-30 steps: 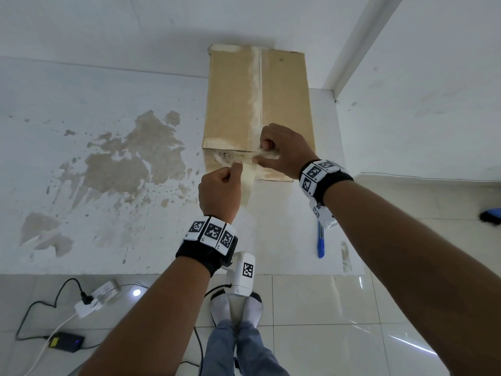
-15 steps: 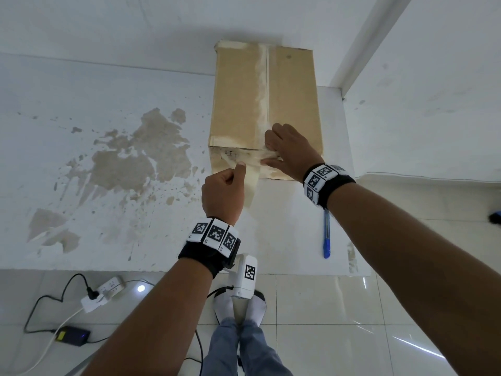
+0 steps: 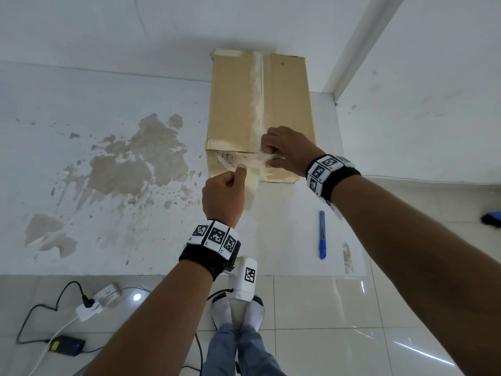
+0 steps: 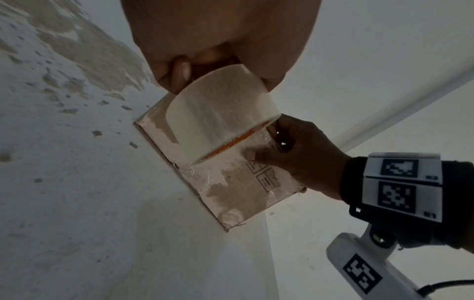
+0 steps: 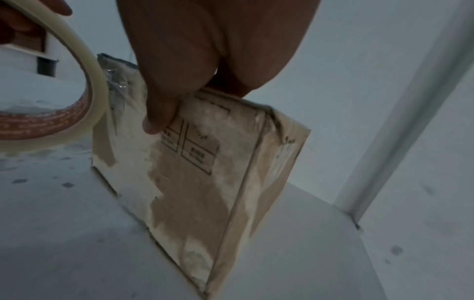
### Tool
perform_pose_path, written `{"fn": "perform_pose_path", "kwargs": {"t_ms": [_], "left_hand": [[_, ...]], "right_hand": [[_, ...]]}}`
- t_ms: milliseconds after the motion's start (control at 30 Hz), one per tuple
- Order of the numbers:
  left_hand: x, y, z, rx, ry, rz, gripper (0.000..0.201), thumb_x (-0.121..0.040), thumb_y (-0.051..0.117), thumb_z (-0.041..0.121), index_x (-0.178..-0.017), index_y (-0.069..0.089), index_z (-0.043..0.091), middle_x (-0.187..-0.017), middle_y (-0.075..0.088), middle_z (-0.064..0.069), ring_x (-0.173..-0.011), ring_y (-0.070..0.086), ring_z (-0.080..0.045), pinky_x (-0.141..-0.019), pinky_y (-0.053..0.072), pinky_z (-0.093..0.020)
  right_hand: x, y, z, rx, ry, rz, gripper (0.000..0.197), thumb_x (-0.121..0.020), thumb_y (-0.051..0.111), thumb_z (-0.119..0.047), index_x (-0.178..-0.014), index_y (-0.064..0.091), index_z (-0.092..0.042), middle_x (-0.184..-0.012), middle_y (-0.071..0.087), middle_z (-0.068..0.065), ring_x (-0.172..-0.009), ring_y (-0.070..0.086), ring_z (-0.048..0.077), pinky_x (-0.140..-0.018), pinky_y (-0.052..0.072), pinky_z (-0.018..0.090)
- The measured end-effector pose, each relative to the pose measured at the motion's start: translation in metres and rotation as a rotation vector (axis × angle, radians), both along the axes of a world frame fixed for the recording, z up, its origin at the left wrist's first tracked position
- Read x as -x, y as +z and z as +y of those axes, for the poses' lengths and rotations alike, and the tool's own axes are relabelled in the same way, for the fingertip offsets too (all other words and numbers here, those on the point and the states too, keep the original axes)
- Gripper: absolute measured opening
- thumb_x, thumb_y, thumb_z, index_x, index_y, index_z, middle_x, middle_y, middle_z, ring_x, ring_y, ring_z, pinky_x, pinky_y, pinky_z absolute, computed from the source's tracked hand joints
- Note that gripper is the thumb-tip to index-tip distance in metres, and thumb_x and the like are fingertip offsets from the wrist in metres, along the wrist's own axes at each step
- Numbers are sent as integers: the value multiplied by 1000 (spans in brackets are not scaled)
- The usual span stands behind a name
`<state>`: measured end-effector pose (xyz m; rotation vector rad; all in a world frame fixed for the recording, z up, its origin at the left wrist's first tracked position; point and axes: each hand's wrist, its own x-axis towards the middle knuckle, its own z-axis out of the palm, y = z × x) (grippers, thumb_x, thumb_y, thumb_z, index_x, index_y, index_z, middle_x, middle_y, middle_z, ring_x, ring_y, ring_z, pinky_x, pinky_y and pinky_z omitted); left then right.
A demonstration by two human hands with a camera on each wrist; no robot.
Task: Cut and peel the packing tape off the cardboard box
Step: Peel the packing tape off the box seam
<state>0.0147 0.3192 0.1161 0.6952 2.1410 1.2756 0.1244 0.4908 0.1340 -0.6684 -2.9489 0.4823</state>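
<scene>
The brown cardboard box [image 3: 284, 104] lies on a white stained sheet, with a worn tape seam [image 3: 256, 99] along its top. My left hand [image 3: 238, 173] grips a roll of clear packing tape [image 4: 220, 113] just in front of the box's near face. A stretched strip of tape [image 3: 254, 160] runs from the roll along the box's near top edge. There my right hand [image 3: 267, 157] pinches the strip against the cardboard, thumb [image 5: 156, 115] on the front face and fingers curled over the top. The front face [image 5: 195, 192] shows torn, whitish tape residue.
A blue utility knife [image 3: 321, 234] lies on the sheet to the right of the box, beneath my right forearm. A white wall and corner post [image 3: 357, 42] stand close behind and to the right. A power strip [image 3: 97, 301], cables and my feet are on the tiled floor.
Half a second ago my right hand's fingers lay flatter on the box top; now they are curled at the edge again. The left hand with the roll has barely moved.
</scene>
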Motion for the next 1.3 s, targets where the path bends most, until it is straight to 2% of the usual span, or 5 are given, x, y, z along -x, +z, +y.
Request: {"fn": "perform_pose_path", "kwargs": {"t_ms": [267, 400, 667, 933, 1300], "left_hand": [[0, 1, -5, -5, -7, 8, 65, -96, 58, 41, -47, 23, 17, -36, 20, 2, -43, 19, -13, -51, 21, -26], [-3, 2, -5, -13, -14, 4, 64, -96, 58, 40, -47, 23, 16, -37, 20, 1, -43, 19, -13, -51, 21, -26], [-6, 5, -2, -21, -23, 7, 64, -95, 59, 39, -48, 23, 15, -38, 21, 0, -47, 20, -14, -53, 21, -26], [-7, 6, -3, -6, -18, 8, 64, -95, 60, 39, -47, 24, 15, -38, 22, 0, -47, 19, -15, -51, 21, -27], [-1, 7, -6, -6, -14, 13, 64, -95, 59, 41, -48, 25, 15, -41, 21, 1, -48, 21, -15, -51, 22, -26]], "right_hand": [[-4, 2, -1, 354, -198, 137, 20, -81, 77, -17, -83, 58, -13, -86, 61, -4, -75, 47, 7, -70, 38, 14], [-7, 10, -6, 455, -298, 166, 15, -84, 76, -20, -93, 66, -14, -86, 58, -6, -74, 51, 8, -71, 50, 26], [0, 6, -19, 140, -209, 25, 46, -96, 60, -34, -138, 52, -17, -141, 45, 4, -124, 39, 28, -103, 33, 34], [18, -7, -35, -123, -323, -108, 55, -88, 52, -42, -138, 40, -23, -143, 36, -5, -120, 36, 26, -88, 42, 44], [15, -7, -28, -92, -300, -59, 61, -82, 64, -54, -134, 49, -25, -134, 44, -5, -115, 42, 25, -85, 47, 44]]}}
